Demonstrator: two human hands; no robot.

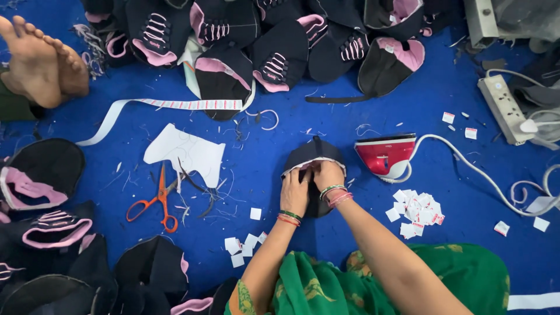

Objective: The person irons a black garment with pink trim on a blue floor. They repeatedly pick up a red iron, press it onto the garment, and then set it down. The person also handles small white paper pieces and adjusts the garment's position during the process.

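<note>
Pressing both hands, left (294,191) and right (328,175), side by side on the dark upper (312,153) lying on the blue floor (291,116), we keep fingers closed on its near edge, iron (385,154) just right

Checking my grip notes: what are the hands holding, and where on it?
Both the left hand and right hand press on the dark shoe upper, fingers at its middle by the pale edge.

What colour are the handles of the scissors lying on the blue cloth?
Orange, on the scissors, left of the hands; seen clearly in the head view.
</note>
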